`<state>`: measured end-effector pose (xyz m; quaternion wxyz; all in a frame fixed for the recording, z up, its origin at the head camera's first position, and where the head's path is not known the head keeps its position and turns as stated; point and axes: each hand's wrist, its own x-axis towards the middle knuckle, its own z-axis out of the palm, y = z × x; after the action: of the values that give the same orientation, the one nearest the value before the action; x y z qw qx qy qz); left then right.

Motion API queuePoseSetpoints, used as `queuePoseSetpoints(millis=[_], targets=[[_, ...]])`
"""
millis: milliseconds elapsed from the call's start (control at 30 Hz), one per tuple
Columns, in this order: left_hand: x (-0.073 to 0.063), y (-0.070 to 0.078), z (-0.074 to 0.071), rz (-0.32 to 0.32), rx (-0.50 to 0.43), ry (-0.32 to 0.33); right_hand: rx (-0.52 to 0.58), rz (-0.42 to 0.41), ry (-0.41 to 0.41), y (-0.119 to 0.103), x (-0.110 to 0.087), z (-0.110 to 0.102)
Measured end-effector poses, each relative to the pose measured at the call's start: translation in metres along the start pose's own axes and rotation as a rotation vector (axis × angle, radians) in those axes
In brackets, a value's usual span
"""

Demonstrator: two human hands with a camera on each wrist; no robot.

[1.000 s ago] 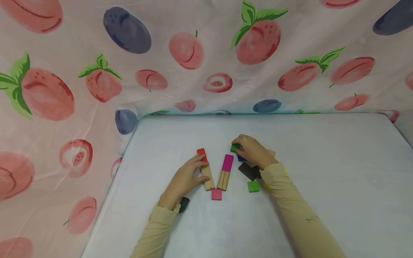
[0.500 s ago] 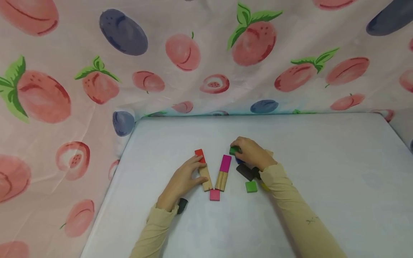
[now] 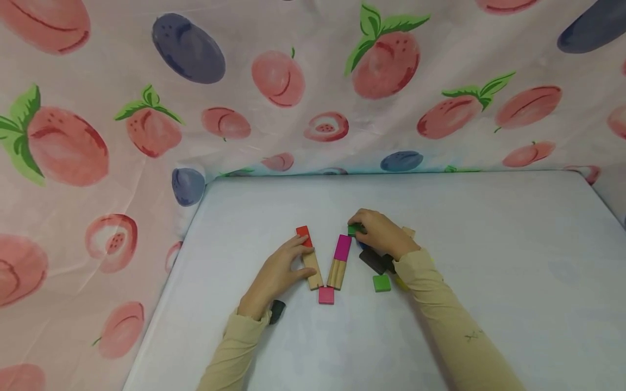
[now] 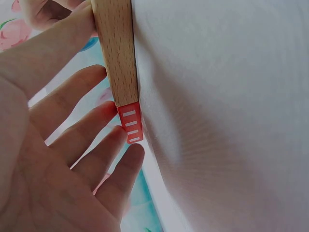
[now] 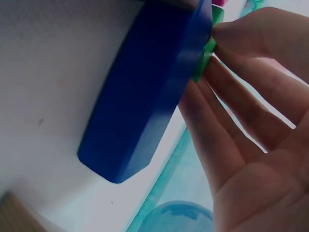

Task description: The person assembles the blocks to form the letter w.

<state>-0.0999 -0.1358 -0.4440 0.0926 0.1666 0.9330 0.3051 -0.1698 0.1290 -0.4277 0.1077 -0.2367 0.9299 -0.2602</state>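
Observation:
In the head view my right hand [image 3: 380, 231] pinches a small green block [image 3: 352, 231] between thumb and fingers, right at the far end of a magenta block [image 3: 343, 247]. A blue block [image 5: 140, 92] lies beside those fingers, mostly under the hand in the head view. My left hand [image 3: 280, 266] rests with spread fingers along a red block [image 3: 304, 234] and the plain wooden block [image 3: 314, 271] that meets it end to end. The magenta block continues into a grooved wooden block [image 3: 336, 273]. Both rows slant together towards a pink block [image 3: 326, 295], making a V.
A bright green block [image 3: 381, 283] and dark blocks [image 3: 372, 261] lie near my right wrist, with yellow and wooden pieces partly hidden by the arm. Another dark block [image 3: 277, 312] sits beside my left cuff. Fruit-patterned cloth [image 3: 279, 125] hangs behind the white table [image 3: 513, 271].
My right hand has brought the green block slightly nearer, down to the far end of the magenta block. The left hand stays on its row. The head view has shifted a little.

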Motion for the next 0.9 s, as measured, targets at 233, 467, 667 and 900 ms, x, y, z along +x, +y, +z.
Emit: queuePoseSetpoints(millis=[233, 467, 667, 900], targets=[[-0.0003, -0.0015, 0.0002, 0.016, 0.012, 0.0, 0.002, -0.013, -0.001, -0.0019, -0.0009, -0.0002], [-0.0008, -0.002, -0.0001, 0.013, 0.002, 0.0, -0.016, -0.027, 0.016, -0.0016, -0.0006, 0.0006], [0.0003, -0.0027, 0.0006, 0.008, 0.009, 0.002, 0.001, -0.013, 0.01, -0.0023, -0.0005, 0.0009], [0.0005, -0.0027, 0.0005, 0.005, 0.007, -0.003, 0.007, -0.025, 0.013, -0.004, -0.0004, -0.0001]])
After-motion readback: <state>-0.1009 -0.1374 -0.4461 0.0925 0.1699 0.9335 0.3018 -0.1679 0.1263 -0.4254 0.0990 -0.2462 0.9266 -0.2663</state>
